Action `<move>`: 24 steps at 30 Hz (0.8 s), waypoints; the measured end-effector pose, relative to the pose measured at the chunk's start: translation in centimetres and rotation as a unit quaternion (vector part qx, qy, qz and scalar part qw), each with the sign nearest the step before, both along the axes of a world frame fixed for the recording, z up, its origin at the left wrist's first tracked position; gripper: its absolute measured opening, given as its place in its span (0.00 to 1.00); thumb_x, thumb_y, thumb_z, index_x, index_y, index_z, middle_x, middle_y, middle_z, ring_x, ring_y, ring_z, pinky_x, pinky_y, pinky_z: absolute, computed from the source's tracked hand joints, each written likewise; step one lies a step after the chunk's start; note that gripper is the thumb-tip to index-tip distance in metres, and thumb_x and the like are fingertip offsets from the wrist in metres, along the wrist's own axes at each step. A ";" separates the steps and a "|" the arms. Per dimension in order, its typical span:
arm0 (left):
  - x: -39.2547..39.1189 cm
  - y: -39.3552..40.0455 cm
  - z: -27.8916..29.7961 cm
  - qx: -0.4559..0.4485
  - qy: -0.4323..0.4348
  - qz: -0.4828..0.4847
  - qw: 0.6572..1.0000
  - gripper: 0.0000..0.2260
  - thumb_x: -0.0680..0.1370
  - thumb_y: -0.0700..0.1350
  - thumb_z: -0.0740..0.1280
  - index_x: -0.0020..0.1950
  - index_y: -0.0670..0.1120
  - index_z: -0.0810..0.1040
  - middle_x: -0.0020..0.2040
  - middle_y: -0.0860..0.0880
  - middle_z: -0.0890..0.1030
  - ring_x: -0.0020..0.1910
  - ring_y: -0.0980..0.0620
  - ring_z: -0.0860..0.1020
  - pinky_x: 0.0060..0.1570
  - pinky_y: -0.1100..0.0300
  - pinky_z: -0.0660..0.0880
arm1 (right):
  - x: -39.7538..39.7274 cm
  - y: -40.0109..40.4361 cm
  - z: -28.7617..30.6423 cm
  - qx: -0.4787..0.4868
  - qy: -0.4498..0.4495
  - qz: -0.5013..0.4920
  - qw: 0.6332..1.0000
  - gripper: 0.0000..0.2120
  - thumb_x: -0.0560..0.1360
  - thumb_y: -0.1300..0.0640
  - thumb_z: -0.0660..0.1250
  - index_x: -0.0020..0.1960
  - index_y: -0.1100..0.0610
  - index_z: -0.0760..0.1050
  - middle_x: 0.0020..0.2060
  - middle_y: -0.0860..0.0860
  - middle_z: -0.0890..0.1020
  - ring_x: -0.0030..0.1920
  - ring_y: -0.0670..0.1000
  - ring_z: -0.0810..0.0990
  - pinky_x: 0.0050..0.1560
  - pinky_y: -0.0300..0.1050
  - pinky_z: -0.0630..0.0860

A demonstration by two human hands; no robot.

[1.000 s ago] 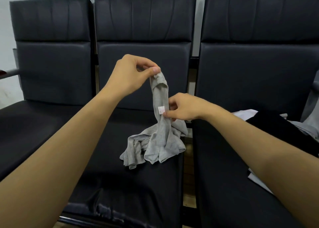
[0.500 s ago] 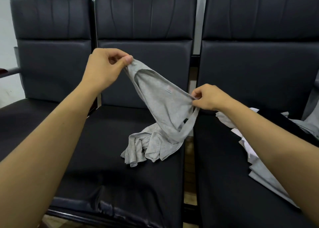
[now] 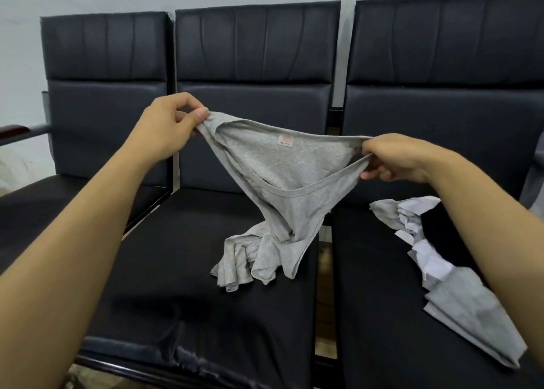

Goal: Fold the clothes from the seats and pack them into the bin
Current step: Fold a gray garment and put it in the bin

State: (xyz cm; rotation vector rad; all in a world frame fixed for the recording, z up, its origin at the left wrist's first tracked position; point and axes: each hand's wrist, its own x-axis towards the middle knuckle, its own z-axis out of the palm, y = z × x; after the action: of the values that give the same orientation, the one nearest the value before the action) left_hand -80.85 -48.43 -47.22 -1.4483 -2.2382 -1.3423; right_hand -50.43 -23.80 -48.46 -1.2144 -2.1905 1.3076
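A grey shirt (image 3: pixel 282 177) is held up mid-frame, its neckline stretched wide between both hands. One end is pinched by the left hand (image 3: pixel 173 124), the other is gripped by the right hand (image 3: pixel 394 159). The hem is left bunched on the middle seat (image 3: pixel 176 271) (pink label showing inside the collar). More clothes (image 3: pixel 441 259) are heaped on the right seat (image 3: pixel 376 315).

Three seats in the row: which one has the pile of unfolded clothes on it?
The right seat: a heap of grey, white and black clothes lies there. The middle seat has only the grey shirt being held; the left seat shows none.
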 end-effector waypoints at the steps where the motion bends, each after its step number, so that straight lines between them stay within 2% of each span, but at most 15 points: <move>1: 0.2 0.0 0.4 0.010 -0.002 -0.002 1.000 0.06 0.84 0.51 0.67 0.48 0.55 0.81 0.36 0.55 0.85 0.39 0.58 0.83 0.47 0.58 0.76 | 0.0 0.0 0.2 -0.010 0.009 -0.007 1.000 0.12 0.81 0.58 0.56 0.53 0.56 0.78 0.39 0.53 0.86 0.34 0.48 0.82 0.29 0.37 0.61; 2: 0.4 0.0 0.8 0.022 -0.002 -0.002 1.000 0.06 0.83 0.51 0.68 0.47 0.55 0.81 0.34 0.58 0.84 0.37 0.63 0.81 0.44 0.63 0.74 | 0.0 -0.1 0.5 -0.008 0.010 -0.012 1.000 0.12 0.81 0.57 0.56 0.53 0.56 0.78 0.37 0.53 0.84 0.32 0.47 0.80 0.27 0.36 0.60; 4: 1.0 0.1 1.4 0.069 -0.021 -0.012 0.997 0.06 0.83 0.50 0.69 0.47 0.56 0.83 0.32 0.60 0.83 0.35 0.64 0.80 0.38 0.71 0.71 | -0.1 -0.4 1.5 -0.005 0.030 -0.013 0.999 0.11 0.80 0.57 0.58 0.55 0.57 0.78 0.36 0.51 0.81 0.28 0.44 0.74 0.23 0.35 0.58; 6: 1.6 0.2 2.5 0.147 -0.083 -0.026 0.985 0.07 0.83 0.49 0.69 0.46 0.56 0.84 0.31 0.60 0.82 0.33 0.63 0.78 0.34 0.70 0.71 | 0.2 -1.1 3.3 -0.045 0.118 0.021 0.992 0.07 0.80 0.61 0.61 0.55 0.57 0.77 0.39 0.50 0.79 0.29 0.42 0.72 0.23 0.34 0.57; 8: 2.5 0.2 4.1 0.218 -0.178 -0.040 0.959 0.07 0.83 0.50 0.69 0.47 0.54 0.85 0.31 0.58 0.79 0.33 0.61 0.75 0.30 0.66 0.68 | 0.9 -2.4 6.0 -0.128 0.257 0.074 0.955 0.06 0.79 0.61 0.67 0.55 0.56 0.80 0.41 0.49 0.79 0.32 0.41 0.73 0.25 0.33 0.59; 9: 3.1 0.1 5.1 0.238 -0.217 -0.056 0.945 0.07 0.83 0.51 0.70 0.48 0.52 0.86 0.32 0.56 0.78 0.33 0.60 0.74 0.29 0.65 0.66 | 1.3 -3.2 7.4 -0.160 0.324 0.093 0.928 0.10 0.78 0.60 0.70 0.59 0.55 0.82 0.42 0.48 0.80 0.34 0.41 0.74 0.27 0.33 0.62; 11: 4.1 -0.3 6.9 0.250 -0.238 -0.085 0.935 0.07 0.81 0.51 0.72 0.52 0.50 0.87 0.34 0.55 0.80 0.34 0.59 0.74 0.30 0.64 0.66 | 1.9 -4.6 9.7 -0.158 0.414 0.108 0.890 0.15 0.78 0.58 0.72 0.65 0.55 0.81 0.44 0.47 0.82 0.37 0.42 0.76 0.32 0.34 0.65; 12: 4.7 -0.5 7.6 0.246 -0.224 -0.094 0.938 0.07 0.81 0.52 0.73 0.54 0.50 0.88 0.37 0.55 0.82 0.35 0.59 0.76 0.32 0.63 0.68 | 2.0 -5.2 10.4 -0.126 0.436 0.104 0.885 0.15 0.79 0.58 0.71 0.66 0.55 0.81 0.45 0.48 0.82 0.37 0.42 0.76 0.33 0.35 0.66; 15: 5.9 -1.3 8.8 0.219 -0.157 -0.088 0.959 0.09 0.79 0.55 0.75 0.56 0.54 0.87 0.47 0.56 0.88 0.44 0.62 0.83 0.41 0.63 0.76 | 2.0 -6.3 11.0 0.032 0.423 0.075 0.902 0.13 0.83 0.59 0.67 0.67 0.54 0.80 0.45 0.47 0.83 0.39 0.44 0.79 0.34 0.37 0.70; 17: 6.5 -1.6 9.1 0.206 -0.143 -0.096 0.963 0.10 0.78 0.54 0.75 0.58 0.54 0.86 0.48 0.57 0.88 0.47 0.64 0.83 0.41 0.67 0.75 | 2.3 -6.5 10.7 0.139 0.382 0.063 0.912 0.15 0.83 0.61 0.66 0.69 0.53 0.77 0.46 0.46 0.86 0.43 0.44 0.82 0.38 0.36 0.75; 18: 6.7 -1.7 9.2 0.197 -0.136 -0.104 0.965 0.10 0.78 0.53 0.75 0.59 0.53 0.86 0.47 0.57 0.88 0.46 0.65 0.83 0.38 0.70 0.74 | 2.5 -6.5 10.5 0.189 0.356 0.055 0.914 0.15 0.83 0.61 0.67 0.68 0.52 0.77 0.46 0.45 0.87 0.44 0.45 0.84 0.43 0.39 0.80; 20: 7.2 -2.1 9.3 0.183 -0.107 -0.115 0.970 0.10 0.79 0.48 0.75 0.59 0.51 0.85 0.45 0.57 0.88 0.43 0.66 0.82 0.37 0.74 0.72 | 2.9 -6.6 10.4 0.279 0.306 0.034 0.910 0.11 0.82 0.57 0.70 0.64 0.52 0.79 0.47 0.46 0.88 0.45 0.47 0.87 0.55 0.50 0.84; 22: 7.7 -2.6 9.4 0.184 -0.071 -0.113 0.974 0.07 0.79 0.46 0.75 0.57 0.50 0.86 0.43 0.57 0.88 0.43 0.66 0.83 0.39 0.75 0.73 | 3.3 -6.9 10.4 0.325 0.288 0.019 0.901 0.08 0.81 0.53 0.71 0.60 0.50 0.82 0.45 0.45 0.88 0.44 0.49 0.87 0.58 0.56 0.83; 24: 8.0 -3.1 9.5 0.189 -0.049 -0.104 0.975 0.04 0.80 0.46 0.74 0.54 0.50 0.86 0.43 0.57 0.88 0.43 0.65 0.83 0.42 0.75 0.74 | 3.7 -7.3 10.6 0.338 0.299 0.009 0.892 0.06 0.81 0.52 0.72 0.57 0.49 0.84 0.44 0.46 0.88 0.43 0.50 0.88 0.57 0.56 0.84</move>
State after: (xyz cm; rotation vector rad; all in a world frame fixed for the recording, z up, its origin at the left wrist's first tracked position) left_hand -72.81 -51.52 -37.67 -1.5302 -1.7818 -1.8210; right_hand -46.74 -31.09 -37.81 -0.4378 -1.9137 0.6691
